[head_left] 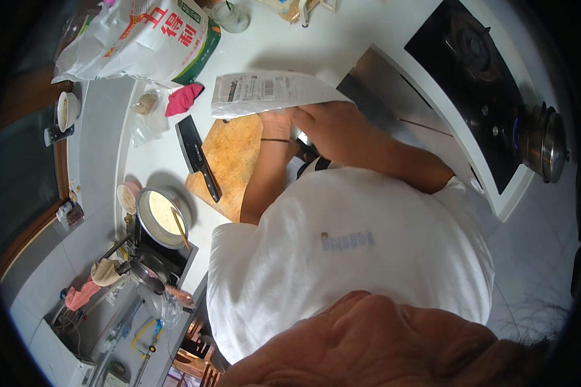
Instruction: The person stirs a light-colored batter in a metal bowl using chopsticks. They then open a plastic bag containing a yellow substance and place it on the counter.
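Observation:
A white plastic package [281, 89] with printed writing and a barcode is held before my chest, above the worktop. My left hand [276, 121] is at its lower edge, fingers mostly hidden behind it. My right hand [322, 123] grips the same edge close beside the left. Under my left forearm lies a wooden cutting board [232, 159]. A black-bladed kitchen knife [197, 157] rests partly on the board's left edge. Left of them are a red cloth [184, 100] and a clear plastic bag [147, 116] with a brownish lump in it.
A metal bowl of pale batter [162, 213] with chopsticks stands beside a pink cup [127, 197]. A large flour sack [150, 43] and a glass jar [230, 17] are at the upper left. At right, a lidded pot [544, 145] sits on the lit gas hob [479, 87].

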`<state>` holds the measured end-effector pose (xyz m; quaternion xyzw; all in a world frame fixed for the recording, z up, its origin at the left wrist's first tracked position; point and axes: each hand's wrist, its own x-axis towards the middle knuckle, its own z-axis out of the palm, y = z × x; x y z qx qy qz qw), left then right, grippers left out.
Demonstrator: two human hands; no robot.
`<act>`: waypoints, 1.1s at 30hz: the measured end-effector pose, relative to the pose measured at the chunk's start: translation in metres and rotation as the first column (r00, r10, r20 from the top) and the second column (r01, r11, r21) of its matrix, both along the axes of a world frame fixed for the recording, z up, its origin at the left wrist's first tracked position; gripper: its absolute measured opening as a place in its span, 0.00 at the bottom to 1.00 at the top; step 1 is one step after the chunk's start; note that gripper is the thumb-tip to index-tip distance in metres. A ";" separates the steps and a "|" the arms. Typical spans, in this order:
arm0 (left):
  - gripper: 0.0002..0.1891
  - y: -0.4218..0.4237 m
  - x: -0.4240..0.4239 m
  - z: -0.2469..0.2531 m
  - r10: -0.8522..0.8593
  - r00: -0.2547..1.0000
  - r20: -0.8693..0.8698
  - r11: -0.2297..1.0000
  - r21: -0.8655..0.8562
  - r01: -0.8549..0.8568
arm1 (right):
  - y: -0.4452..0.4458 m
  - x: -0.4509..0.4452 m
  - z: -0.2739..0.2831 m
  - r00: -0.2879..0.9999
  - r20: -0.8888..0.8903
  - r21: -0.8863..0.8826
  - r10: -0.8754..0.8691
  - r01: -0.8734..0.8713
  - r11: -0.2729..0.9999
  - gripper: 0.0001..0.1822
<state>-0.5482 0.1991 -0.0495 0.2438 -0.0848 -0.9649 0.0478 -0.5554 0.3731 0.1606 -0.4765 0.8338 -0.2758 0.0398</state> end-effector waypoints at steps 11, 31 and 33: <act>0.34 0.015 0.006 0.056 0.103 0.994 -0.030 0.990 -0.097 -0.106 | -0.010 -0.045 -0.015 0.947 0.301 0.344 -0.111 0.001 0.939 0.19; 0.35 -0.008 0.018 0.050 0.000 0.999 -0.041 0.998 -0.067 -0.002 | -0.035 -0.043 -0.045 0.972 -0.233 0.298 -0.020 0.091 0.950 0.21; 0.35 -0.012 0.016 0.050 -0.026 0.998 -0.049 0.997 -0.067 0.023 | -0.036 -0.047 -0.036 0.984 -0.175 0.299 -0.018 0.071 0.951 0.17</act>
